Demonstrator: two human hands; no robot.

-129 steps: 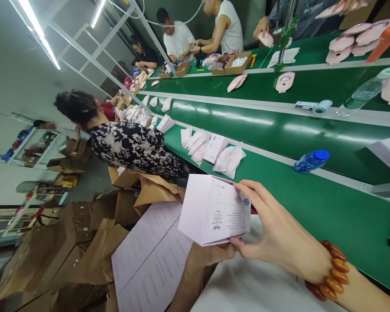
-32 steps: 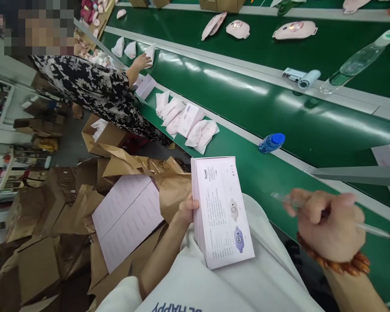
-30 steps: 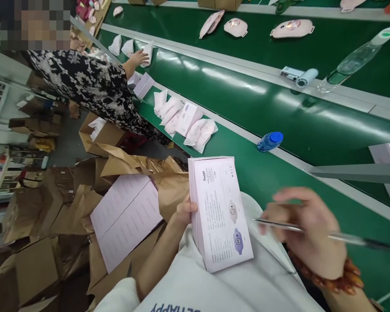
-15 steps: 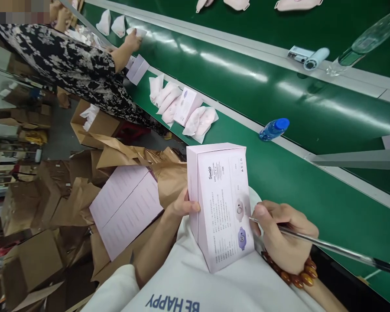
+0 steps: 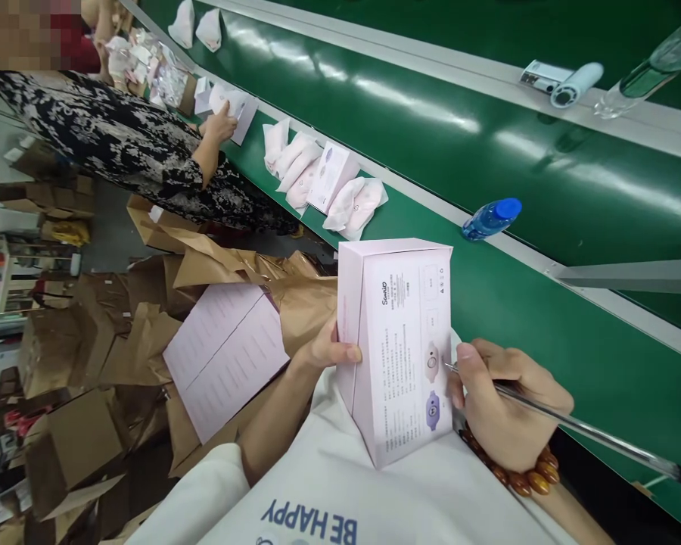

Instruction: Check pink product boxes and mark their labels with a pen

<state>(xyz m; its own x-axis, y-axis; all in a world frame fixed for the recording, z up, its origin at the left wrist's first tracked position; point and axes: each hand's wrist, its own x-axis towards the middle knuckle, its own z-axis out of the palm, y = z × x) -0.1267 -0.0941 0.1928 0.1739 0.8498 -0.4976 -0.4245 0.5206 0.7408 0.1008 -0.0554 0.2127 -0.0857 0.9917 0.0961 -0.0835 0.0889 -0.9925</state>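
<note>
One pale pink box [image 5: 402,356], small printed text

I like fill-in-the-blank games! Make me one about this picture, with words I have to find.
The right hand holds a ____.
The left hand holds up a pale pink ____.
The bottle has a ____ cap.
The shirt says BE ____.

Missing words: pen; box; blue; HAPPY.
</note>
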